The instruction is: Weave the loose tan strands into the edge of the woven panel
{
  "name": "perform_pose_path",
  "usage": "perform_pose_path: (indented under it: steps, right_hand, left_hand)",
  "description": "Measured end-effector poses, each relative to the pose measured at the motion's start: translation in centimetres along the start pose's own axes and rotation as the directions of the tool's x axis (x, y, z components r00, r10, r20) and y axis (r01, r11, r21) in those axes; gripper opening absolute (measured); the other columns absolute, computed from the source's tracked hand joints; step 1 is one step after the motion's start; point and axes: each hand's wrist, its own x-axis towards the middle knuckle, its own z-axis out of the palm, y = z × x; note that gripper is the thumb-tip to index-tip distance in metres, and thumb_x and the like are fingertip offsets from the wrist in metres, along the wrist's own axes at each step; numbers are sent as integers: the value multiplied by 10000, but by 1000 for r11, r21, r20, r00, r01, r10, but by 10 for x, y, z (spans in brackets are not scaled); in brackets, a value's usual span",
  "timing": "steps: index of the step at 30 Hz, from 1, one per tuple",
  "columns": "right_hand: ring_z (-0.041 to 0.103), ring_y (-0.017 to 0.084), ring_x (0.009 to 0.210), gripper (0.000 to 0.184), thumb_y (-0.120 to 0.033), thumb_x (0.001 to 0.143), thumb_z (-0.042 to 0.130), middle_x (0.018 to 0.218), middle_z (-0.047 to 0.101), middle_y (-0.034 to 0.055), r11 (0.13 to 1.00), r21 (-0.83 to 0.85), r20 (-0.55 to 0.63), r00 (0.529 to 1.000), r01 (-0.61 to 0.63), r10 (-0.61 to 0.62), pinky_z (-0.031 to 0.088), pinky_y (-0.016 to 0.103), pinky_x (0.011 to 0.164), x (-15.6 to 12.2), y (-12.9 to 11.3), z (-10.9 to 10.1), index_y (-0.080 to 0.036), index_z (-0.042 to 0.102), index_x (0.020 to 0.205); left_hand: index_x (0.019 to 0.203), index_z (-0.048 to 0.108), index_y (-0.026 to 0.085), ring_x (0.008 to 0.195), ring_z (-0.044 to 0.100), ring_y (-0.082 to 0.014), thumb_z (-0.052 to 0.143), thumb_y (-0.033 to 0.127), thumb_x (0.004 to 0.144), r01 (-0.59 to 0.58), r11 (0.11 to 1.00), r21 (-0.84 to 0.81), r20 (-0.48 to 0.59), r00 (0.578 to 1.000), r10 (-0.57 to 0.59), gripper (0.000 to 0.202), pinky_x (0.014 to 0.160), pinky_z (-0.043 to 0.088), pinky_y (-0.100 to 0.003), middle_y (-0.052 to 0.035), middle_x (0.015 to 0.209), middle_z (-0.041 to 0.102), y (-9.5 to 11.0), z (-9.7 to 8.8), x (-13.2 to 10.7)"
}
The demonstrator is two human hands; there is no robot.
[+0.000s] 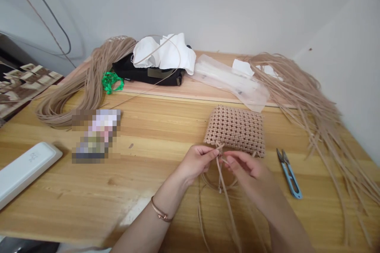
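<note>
A woven tan pouch (236,126) with an openwork knot pattern lies on the wooden table, its near edge by my hands. My left hand (200,162) pinches a tan cord at that edge between thumb and forefinger. Just to its right, my right hand (245,168) is closed on a cord end, its fingertips close to the left ones. Loose tan cords (227,201) hang from the pouch toward me, and some curl into a loop under my hands. The exact crossing of the cords between my fingertips is too small to make out.
Blue thread snips (290,174) lie right of my right hand. Bundles of tan cord spread at right (308,91) and far left (89,75). A black bag (163,77), white paper (178,53), plastic sleeve (231,81), green string (113,83), blurred-out phone-like object (99,134) and white case (29,172) also lie there.
</note>
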Motion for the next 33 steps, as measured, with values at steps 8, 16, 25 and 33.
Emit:
perform_pose_path:
  steps: [8, 16, 25, 33]
  right_hand:
    - [538, 135, 489, 326, -308, 712, 574, 617, 591, -35, 974, 166, 135, 982, -152, 130, 380, 237, 449, 13, 0, 19, -191, 481, 1002]
    - [392, 101, 405, 285, -311, 734, 563, 483, 526, -58, 968, 227, 196, 979, -103, 58, 260, 222, 414, 19, 4, 21, -146, 537, 965]
    - [374, 92, 414, 259, -348, 716, 569, 428, 463, -61, 961, 260, 129, 990, -96, 64, 263, 222, 429, 22, 11, 22, -110, 613, 809]
    - [372, 88, 395, 229, -351, 689, 606, 408, 466, -48, 944, 317, 131, 990, -89, 49, 257, 212, 403, 21, 16, 20, -129, 656, 718]
  left_hand:
    - [642, 656, 77, 380, 321, -33, 713, 447, 581, -107, 992, 66, -82, 990, 112, 379, 383, 199, -179, 34, 426, 485, -7, 1, 3]
    - [628, 652, 97, 417, 369, -67, 660, 465, 634, -150, 977, 151, -80, 983, 163, 368, 413, 268, -197, 27, 427, 484, -7, 1, 3]
    - [617, 655, 115, 386, 293, -58, 601, 415, 703, -187, 898, 398, -61, 972, 229, 316, 407, 229, -197, 70, 372, 357, -4, -5, 4]
    - [635, 649, 112, 571, 517, -131, 533, 352, 775, -247, 767, 592, 102, 967, 233, 301, 550, 383, -218, -36, 584, 595, 6, -14, 4]
